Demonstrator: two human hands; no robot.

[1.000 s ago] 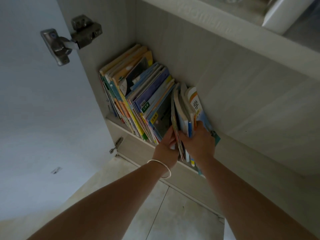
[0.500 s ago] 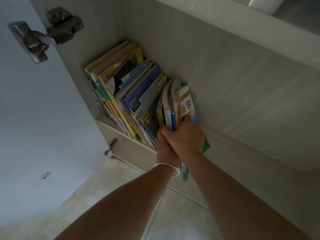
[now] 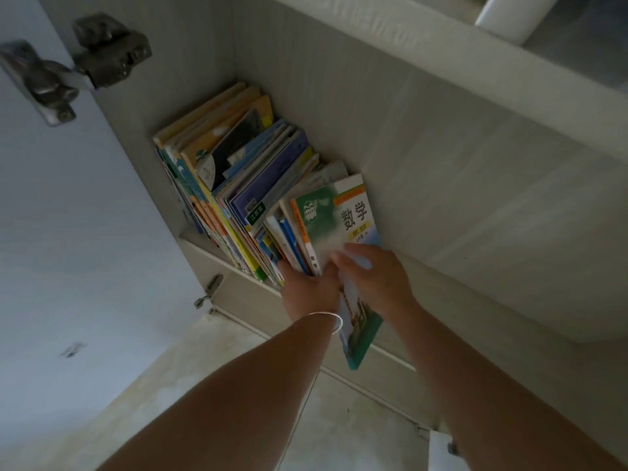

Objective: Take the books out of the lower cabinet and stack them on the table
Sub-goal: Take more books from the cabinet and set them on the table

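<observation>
A row of thin colourful books (image 3: 234,185) stands leaning in the lower cabinet (image 3: 441,171). At its right end a small bundle of books (image 3: 326,219), fronted by a green-and-white maths book, sticks out past the shelf edge. My left hand (image 3: 306,294), with a silver bangle on the wrist, grips the bundle's lower left side. My right hand (image 3: 373,277) holds its right face, fingers spread over the cover. The lower corner of the green book hangs below the shelf.
The open cabinet door (image 3: 68,232) with a metal hinge (image 3: 78,62) stands at the left. A second hinge (image 3: 210,287) sits by the shelf's front edge. Pale floor tiles (image 3: 238,368) lie below. A white object (image 3: 506,15) rests on the surface above.
The bundle has slid out of the row toward me and turned, so its green maths cover now faces up. Both hands kept hold of it and drew back slightly.
</observation>
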